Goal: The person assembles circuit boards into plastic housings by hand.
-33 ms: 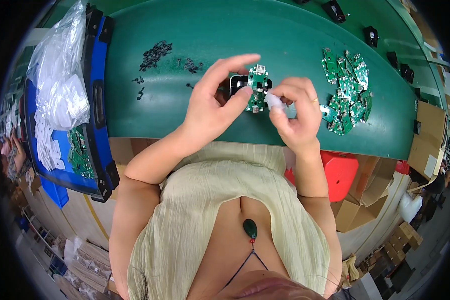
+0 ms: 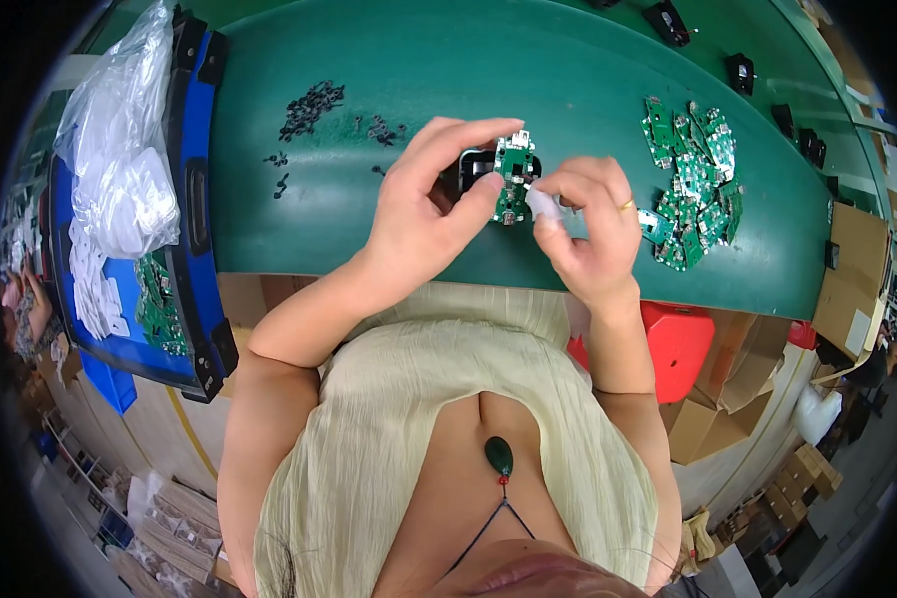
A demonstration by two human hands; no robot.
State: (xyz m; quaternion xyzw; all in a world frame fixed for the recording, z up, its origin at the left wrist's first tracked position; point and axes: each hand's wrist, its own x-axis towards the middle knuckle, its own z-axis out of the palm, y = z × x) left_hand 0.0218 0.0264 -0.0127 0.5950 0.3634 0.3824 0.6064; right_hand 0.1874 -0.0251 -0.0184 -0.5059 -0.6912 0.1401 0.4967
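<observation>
left hand (image 2: 424,204) grasps green circuit board (image 2: 514,171) over green table (image 2: 448,60), beside black housing (image 2: 475,174); forefinger has dropped toward board's top end, hold likely steadier. right hand (image 2: 600,219) pinches soft white piece (image 2: 542,204) at board's right edge.

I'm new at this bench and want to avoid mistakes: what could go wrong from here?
The circuit board could slip if the left hand, whose thumb lies on the board's face, loosens. The white scrap pinched in the right hand might catch on the board's small parts. In the heap, the loose boards lie on one another and could get scratched.
</observation>
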